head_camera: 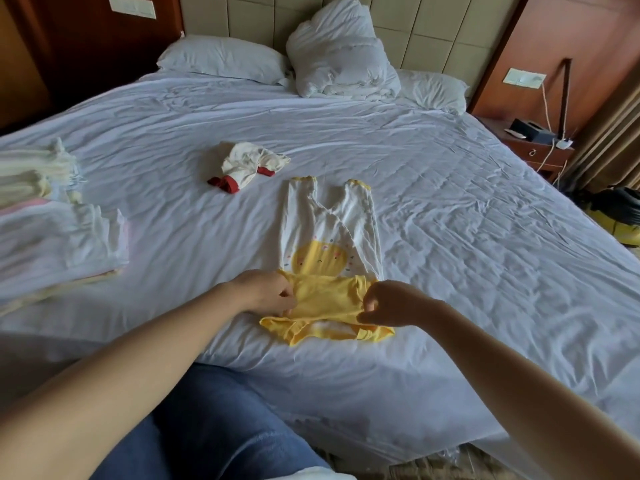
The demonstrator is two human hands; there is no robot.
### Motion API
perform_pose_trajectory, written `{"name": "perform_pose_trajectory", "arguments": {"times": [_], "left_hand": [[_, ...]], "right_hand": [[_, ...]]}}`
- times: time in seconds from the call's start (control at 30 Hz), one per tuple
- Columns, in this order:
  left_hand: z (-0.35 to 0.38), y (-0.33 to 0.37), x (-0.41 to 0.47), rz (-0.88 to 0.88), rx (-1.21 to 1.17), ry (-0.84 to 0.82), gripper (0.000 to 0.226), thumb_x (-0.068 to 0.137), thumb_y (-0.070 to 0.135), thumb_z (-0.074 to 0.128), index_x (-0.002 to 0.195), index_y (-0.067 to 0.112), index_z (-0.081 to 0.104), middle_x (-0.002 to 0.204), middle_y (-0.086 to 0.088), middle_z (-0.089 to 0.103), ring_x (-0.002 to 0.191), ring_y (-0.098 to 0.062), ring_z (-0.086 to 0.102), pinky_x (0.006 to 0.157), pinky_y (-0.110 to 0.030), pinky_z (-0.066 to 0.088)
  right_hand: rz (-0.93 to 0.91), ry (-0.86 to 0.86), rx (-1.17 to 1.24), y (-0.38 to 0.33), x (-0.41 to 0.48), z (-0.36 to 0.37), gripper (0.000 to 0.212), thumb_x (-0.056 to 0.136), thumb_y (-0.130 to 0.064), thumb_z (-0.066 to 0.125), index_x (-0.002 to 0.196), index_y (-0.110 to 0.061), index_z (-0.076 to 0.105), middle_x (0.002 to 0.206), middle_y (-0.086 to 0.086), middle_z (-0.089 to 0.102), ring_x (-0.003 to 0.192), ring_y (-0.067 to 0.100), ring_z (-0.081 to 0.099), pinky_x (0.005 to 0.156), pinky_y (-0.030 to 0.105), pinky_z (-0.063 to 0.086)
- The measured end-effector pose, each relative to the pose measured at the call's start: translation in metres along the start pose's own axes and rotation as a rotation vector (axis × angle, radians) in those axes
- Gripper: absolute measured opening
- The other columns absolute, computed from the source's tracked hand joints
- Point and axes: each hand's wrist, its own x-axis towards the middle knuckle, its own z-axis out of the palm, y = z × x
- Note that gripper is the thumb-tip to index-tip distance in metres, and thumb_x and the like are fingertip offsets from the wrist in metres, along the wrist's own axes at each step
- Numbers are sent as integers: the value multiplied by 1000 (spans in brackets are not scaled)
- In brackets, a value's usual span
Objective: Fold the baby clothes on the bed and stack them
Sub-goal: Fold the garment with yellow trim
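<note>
Jeans-clad knee [221, 420] is seen nearest; yellow-and-white romper [325, 299] on bed [450, 220] is pinched by left grip [266, 292] and right grip [391, 303].

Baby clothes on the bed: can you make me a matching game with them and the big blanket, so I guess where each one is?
Things
1. yellow-and-white romper
2. cream-and-red garment
3. folded stack
4. white duvet

Places
A. bunched up at the head of the bed
B. at the bed's left edge
C. crumpled alone, mid-bed
D. spread flat, pinched by the left hand and right hand

Pairs: 1-D, 2-C, 3-B, 4-A
</note>
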Motion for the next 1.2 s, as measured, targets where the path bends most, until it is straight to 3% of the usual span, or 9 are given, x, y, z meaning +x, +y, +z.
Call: {"name": "perform_pose_trajectory", "arguments": {"times": [0.13, 0.27, 0.43, 0.53, 0.73, 0.9, 1.03, 1.1, 1.2], "left_hand": [[-8, -7, 9, -18, 6, 117, 22, 91, 44, 48, 78, 30, 60, 84, 12, 69, 76, -9, 61, 68, -29, 47], [-23, -15, 24, -39, -10, 160, 16, 92, 40, 50, 78, 36, 55, 77, 18, 61, 73, -5, 57, 58, -23, 36], [-51, -33, 64, -96, -32, 266, 13, 92, 36, 50, 93, 34, 63, 89, 15, 63, 81, -9, 57, 61, -23, 38], [-65, -47, 98, -115, -45, 324, 13, 93, 35, 49, 95, 35, 62, 94, 13, 63, 86, -12, 57, 65, -26, 39], [-88, -87, 184, -218, -152, 437, 11, 93, 36, 54, 96, 27, 60, 103, 11, 63, 91, -14, 58, 65, -26, 39], [-98, -119, 251, -308, -270, 513, 25, 92, 43, 59, 105, 22, 60, 103, 4, 62, 90, -18, 61, 70, -30, 46], [-95, -130, 287, -356, -128, 598, 33, 92, 49, 56, 102, 18, 58, 107, -1, 59, 89, -24, 61, 73, -35, 49], [-94, -132, 301, -354, -60, 612, 36, 93, 50, 53, 102, 16, 58, 108, -3, 57, 89, -26, 61, 70, -35, 48], [-92, -136, 317, -356, -123, 619, 32, 92, 45, 55, 101, 16, 62, 109, -4, 56, 91, -27, 62, 68, -33, 42]], "right_hand": [[36, 217, 57, 3, 27, -21, 20, 88, -39, 56, 93, -24, 68, 100, -5, 68, 96, 17, 63, 75, 29, 49], [-11, 275, 121, -1, 62, -39, 18, 86, -36, 55, 96, -30, 68, 101, -9, 69, 95, 16, 64, 78, 35, 54], [-38, 294, 140, -2, 121, -67, 21, 89, -30, 55, 105, -28, 67, 110, -11, 68, 103, 13, 62, 78, 29, 49], [-36, 306, 129, 4, 163, -83, 24, 89, -27, 53, 109, -27, 67, 114, -8, 68, 106, 16, 62, 84, 33, 51], [55, 306, 193, 27, 258, -107, 28, 88, -25, 53, 112, -28, 66, 114, -4, 68, 105, 22, 63, 83, 30, 49], [165, 307, 300, 49, 335, -108, 30, 93, -34, 52, 120, -29, 62, 120, -4, 66, 112, 21, 59, 86, 30, 45], [229, 329, 322, 55, 383, -100, 41, 93, -45, 51, 129, -26, 57, 121, 0, 65, 114, 24, 58, 84, 34, 45], [245, 345, 334, 56, 401, -97, 44, 93, -42, 51, 132, -23, 54, 121, 3, 64, 116, 25, 58, 83, 34, 45], [273, 324, 472, 59, 422, -94, 53, 89, -31, 57, 140, -20, 48, 129, 4, 60, 123, 24, 54, 94, 34, 45]]}}
